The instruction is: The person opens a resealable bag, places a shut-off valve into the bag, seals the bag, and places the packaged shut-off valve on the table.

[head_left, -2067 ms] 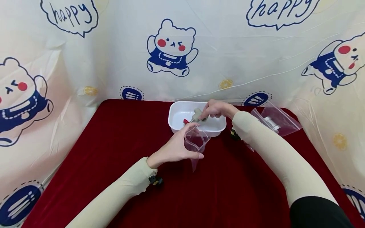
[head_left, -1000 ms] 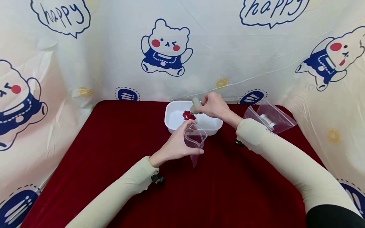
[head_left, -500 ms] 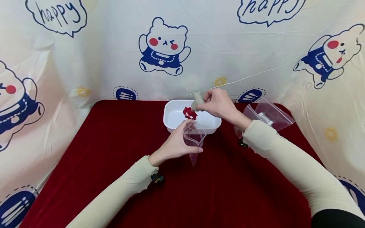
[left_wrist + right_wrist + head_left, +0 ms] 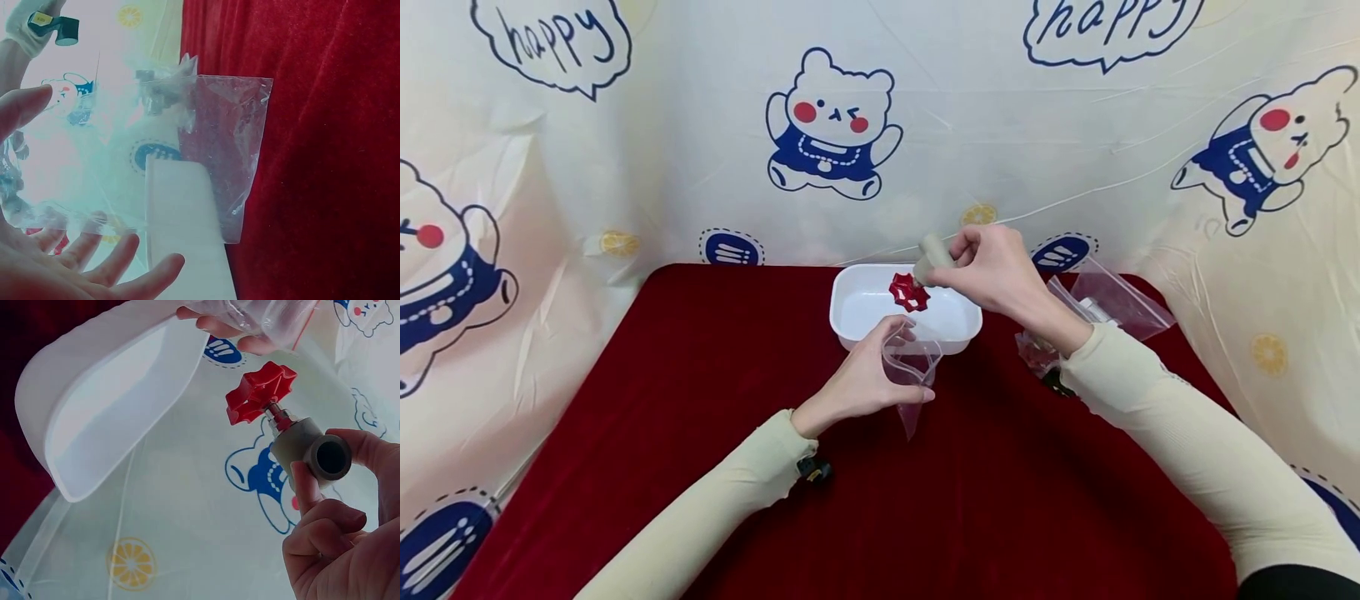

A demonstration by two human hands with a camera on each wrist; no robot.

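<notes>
My right hand [image 4: 1000, 271] pinches the grey body of a stop valve with a red handwheel [image 4: 908, 293] between thumb and fingers, raised over the white tray [image 4: 850, 312]. In the right wrist view the valve [image 4: 299, 442] is tilted, its round pipe opening facing the camera and its wheel towards the left hand. A clear zip bag [image 4: 913, 367] hangs in my left hand [image 4: 853, 383], held between thumb and fingers with its mouth spread wide. The left wrist view shows the see-through bag [image 4: 240, 137] with nothing visible inside.
At the back right of the red cloth [image 4: 737, 333] lies a clear zip bag holding white pieces [image 4: 1138, 312], partly behind the right wrist. Another clear bag with something reddish [image 4: 1036, 354] lies beside it. A printed curtain [image 4: 700, 125] stands behind the table.
The right hand has lifted the valve up out of the tray and turned it, bringing the red wheel into view, then drifted slightly right. The left hand keeps holding the bag in nearly the same place.
</notes>
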